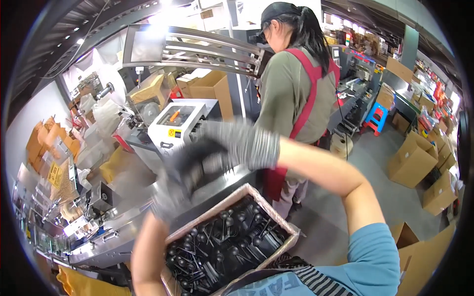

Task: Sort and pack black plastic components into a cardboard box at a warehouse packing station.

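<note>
Both my hands wear grey knit gloves with dark palms, and they are raised close together above the far left corner of a box. My left hand (170, 195) is smeared by motion, just below and left of my right hand (212, 148), which reaches in from the right with a bent elbow. Blur hides the fingers of both, and I cannot make out whether anything is between them. Below them, the box (291, 241) has a pale pinkish rim. It is filled with many small black parts (222, 241) with round knobs and thin stems.
A metal machine bed (227, 181) runs behind the box, with a white machine unit (177, 118) beyond. A person (301, 89) in red straps stands close ahead, facing away. Cardboard boxes (414, 159) and a blue stool (376, 118) stand to the right.
</note>
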{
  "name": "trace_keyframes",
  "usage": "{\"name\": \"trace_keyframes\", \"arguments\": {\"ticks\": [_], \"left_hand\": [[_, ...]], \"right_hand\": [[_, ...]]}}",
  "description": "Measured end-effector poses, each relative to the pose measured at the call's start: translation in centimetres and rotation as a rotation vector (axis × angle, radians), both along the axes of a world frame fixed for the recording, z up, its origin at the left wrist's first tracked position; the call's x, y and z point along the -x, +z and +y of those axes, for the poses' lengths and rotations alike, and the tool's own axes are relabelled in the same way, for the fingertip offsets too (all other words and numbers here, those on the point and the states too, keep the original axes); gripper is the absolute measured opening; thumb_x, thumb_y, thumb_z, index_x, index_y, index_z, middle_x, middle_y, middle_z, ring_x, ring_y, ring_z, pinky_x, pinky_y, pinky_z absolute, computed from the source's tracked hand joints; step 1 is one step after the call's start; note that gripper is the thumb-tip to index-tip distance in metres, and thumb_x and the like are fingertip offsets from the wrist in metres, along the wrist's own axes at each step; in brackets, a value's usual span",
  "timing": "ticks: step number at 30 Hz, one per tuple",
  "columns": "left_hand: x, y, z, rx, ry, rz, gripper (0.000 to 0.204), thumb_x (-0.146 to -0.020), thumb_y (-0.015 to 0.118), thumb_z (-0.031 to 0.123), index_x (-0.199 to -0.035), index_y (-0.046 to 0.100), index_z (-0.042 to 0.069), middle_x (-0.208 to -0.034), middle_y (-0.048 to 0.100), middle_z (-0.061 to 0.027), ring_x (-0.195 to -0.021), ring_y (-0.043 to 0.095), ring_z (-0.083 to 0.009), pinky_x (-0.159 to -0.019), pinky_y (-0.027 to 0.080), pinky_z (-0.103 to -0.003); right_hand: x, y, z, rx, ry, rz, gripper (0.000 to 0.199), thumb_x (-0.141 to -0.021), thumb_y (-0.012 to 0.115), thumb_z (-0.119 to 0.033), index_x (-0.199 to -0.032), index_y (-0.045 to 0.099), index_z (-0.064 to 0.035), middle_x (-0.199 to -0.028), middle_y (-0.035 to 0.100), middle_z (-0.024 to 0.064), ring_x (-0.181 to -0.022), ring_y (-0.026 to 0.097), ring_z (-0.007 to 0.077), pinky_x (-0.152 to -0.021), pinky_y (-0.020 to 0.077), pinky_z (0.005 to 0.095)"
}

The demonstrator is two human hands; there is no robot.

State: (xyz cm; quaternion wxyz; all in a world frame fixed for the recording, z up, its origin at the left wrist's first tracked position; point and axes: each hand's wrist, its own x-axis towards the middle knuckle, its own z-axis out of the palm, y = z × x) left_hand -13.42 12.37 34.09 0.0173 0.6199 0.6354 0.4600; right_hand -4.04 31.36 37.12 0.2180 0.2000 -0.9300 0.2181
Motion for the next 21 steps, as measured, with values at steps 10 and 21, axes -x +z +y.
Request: {"name": "trace_keyframes", "arguments": {"ticks": [10,21], "left_hand": [[17.9,29.1,16.0,-0.356,0.603,0.221,0.039,-0.071,0.081,0.015,-0.104,0.065,0.003,-0.090,0.068,-0.0048,-0.078,0.062,-0.0130,-0.071,0.051,-0.028],[25.9,30.6,20.8,-0.083,0.605,0.328,0.047,-0.070,0.081,0.023,-0.110,0.063,0.006,-0.095,0.068,-0.0037,-0.087,0.061,-0.0139,-0.084,0.046,-0.029]], "right_hand": [[15.4,21.9,13.8,0.008,-0.159,0.984,0.057,-0.075,0.074,-0.043,-0.115,0.053,-0.0080,-0.093,0.065,0.0183,-0.087,0.064,0.0346,-0.077,0.0492,0.0400],[25.0,23.4,20.0,0.291,0.025,0.589,0.047,-0.075,0.076,-0.036,-0.107,0.063,-0.0034,-0.097,0.066,0.0152,-0.089,0.063,0.0245,-0.080,0.0477,0.0348]]}}
